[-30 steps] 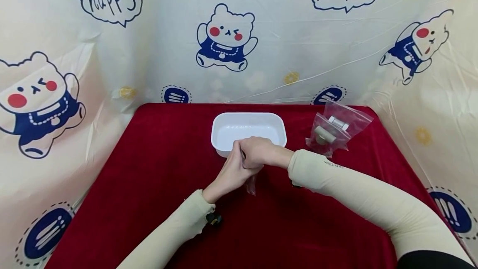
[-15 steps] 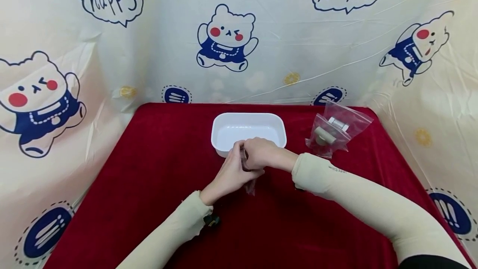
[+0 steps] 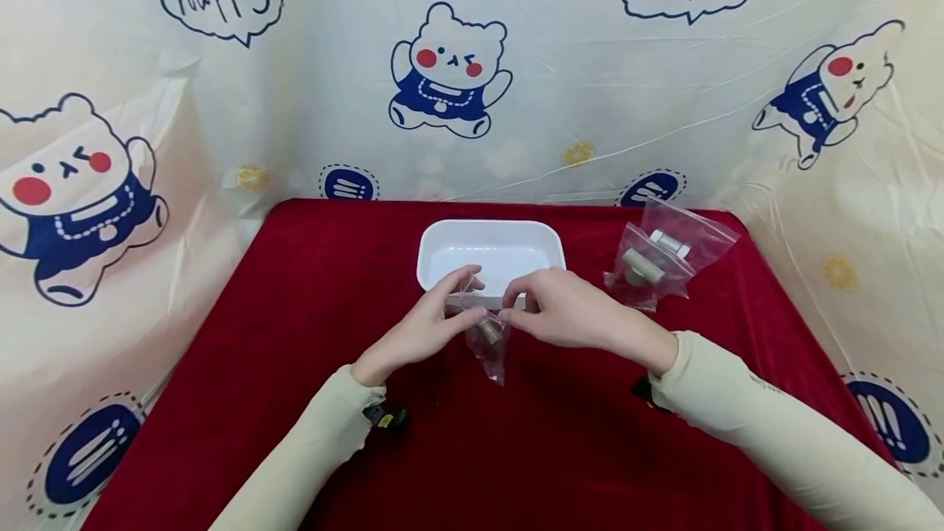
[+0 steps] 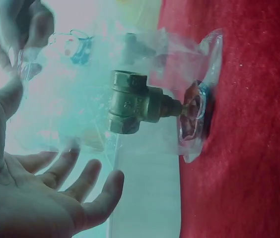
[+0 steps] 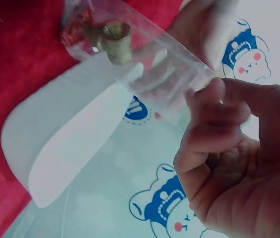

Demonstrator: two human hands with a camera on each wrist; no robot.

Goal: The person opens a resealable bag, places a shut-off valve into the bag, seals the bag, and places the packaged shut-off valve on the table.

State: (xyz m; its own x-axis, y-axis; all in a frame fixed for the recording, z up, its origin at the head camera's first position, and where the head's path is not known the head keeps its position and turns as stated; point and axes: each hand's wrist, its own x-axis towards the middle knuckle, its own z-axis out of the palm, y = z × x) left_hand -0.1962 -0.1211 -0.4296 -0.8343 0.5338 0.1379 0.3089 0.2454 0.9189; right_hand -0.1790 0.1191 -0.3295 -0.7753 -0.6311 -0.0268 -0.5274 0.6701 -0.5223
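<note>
A clear zip bag (image 3: 492, 355) hangs in front of the white tub (image 3: 435, 256), with a brass gate valve (image 4: 132, 101) inside it. The valve's red handwheel (image 4: 192, 111) lies at the bag's bottom end. My right hand (image 5: 229, 148) pinches the bag's upper edge between thumb and curled fingers. On the other side, my left hand (image 4: 45, 183) has its fingers spread and relaxed behind the bag, its thumb at the bag's upper edge. In the head view, both thumbs come close together above the valve.
Right of the tub lie clear bags (image 3: 701, 244) holding a metal fitting (image 3: 669, 243) and a greyish cylindrical part (image 3: 643, 266). A red cloth (image 3: 332, 269) covers the table, and a printed curtain (image 3: 546, 146) hangs around its back and sides.
My hands were clasped closely around the bag. They have now drawn apart, the right hand moving rightward, the left fingers spreading, and the bagged valve shows between them.
</note>
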